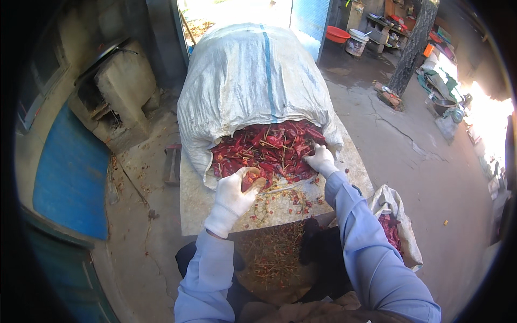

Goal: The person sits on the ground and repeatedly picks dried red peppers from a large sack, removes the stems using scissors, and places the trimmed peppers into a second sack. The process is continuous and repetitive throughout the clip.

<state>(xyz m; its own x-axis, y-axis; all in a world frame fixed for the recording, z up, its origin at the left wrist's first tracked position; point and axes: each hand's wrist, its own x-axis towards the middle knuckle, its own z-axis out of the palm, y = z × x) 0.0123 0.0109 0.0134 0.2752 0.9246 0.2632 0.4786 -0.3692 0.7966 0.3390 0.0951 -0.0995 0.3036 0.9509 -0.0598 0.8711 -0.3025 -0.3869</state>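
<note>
A large white woven sack with a blue stripe lies on a board, its mouth facing me. Dried red chili peppers with stems fill the opening. My left hand, in a white glove with tan fingertips, curls around some red chili pieces just in front of the pile. At the right side of the opening, my gloved right hand touches the peppers, fingers partly bent; whether it grips any is unclear. Loose stems and red bits lie on the board before the sack.
A smaller white sack holding red peppers stands by my right arm. Stems litter the ground between my legs. A concrete stove-like block and a blue panel are at left. A tree trunk, a bucket and a red basin are at right.
</note>
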